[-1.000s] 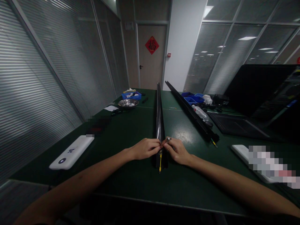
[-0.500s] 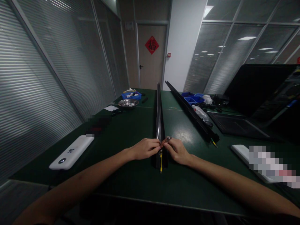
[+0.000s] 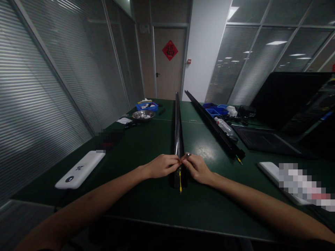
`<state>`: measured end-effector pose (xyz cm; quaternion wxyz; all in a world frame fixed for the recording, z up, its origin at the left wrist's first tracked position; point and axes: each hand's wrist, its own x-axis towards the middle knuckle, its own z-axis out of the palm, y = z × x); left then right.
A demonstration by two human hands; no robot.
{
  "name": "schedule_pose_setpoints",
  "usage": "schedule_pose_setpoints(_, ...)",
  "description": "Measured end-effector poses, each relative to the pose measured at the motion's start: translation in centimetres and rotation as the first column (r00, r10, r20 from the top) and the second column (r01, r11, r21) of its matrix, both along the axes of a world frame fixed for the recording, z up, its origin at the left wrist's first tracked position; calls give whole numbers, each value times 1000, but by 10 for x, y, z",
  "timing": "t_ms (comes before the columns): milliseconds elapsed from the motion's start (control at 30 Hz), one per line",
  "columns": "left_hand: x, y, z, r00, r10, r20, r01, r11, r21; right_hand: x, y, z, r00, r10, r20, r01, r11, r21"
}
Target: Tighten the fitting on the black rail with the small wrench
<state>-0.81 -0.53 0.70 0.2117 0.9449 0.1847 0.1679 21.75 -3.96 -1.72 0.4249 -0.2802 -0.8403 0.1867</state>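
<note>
A long black metal channel [image 3: 178,134] lies lengthwise on the green table, its near end between my hands. My left hand [image 3: 162,166] reaches in from the left, fingertips pinched together over the channel. From the other side my right hand [image 3: 198,168] meets it, thumb and fingers closed at the same spot. Whatever the fingertips hold is too small and hidden to name. A shiny metal piece [image 3: 187,155] shows at the right hand's fingers; I cannot tell whether it is held or worn. Just below the fingertips, a yellow wire [image 3: 180,182] with a terminal end lies along the channel.
A second black channel [image 3: 213,122] lies at the right, with a green-yellow wire at its end. Beyond it are a plastic bottle [image 3: 224,126] and blue bins [image 3: 213,111]. A metal bowl [image 3: 143,115] stands far left. White devices [image 3: 81,169] flank my arms.
The yellow wire's free end has shifted very slightly to the right. Both hands keep their pinch at the same place.
</note>
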Motion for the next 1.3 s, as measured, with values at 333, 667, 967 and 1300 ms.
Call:
schedule_pose_setpoints(333, 0, 0, 0, 1000, -5, -21, 5, 1000, 2, -1, 2, -3, 1000, 26, 0, -26, 1000, 2)
schedule_pose_setpoints(667, 0, 0, 1, 1000, -3, -3, 3, 1000, -6, -1, 2, -3, 1000, -16, 0, 16, 1000, -15)
schedule_pose_setpoints(967, -1, -1, -1, 1000, 4, 17, -4, 1000, -21, 0, 2, -2, 999, 37, 5, -36, 999, -23)
schedule_pose_setpoints(1300, -1, 1, -3, 1000, 0, 10, 0, 1000, 5, -2, 3, -1, 1000, 19, 2, -19, 1000, -3)
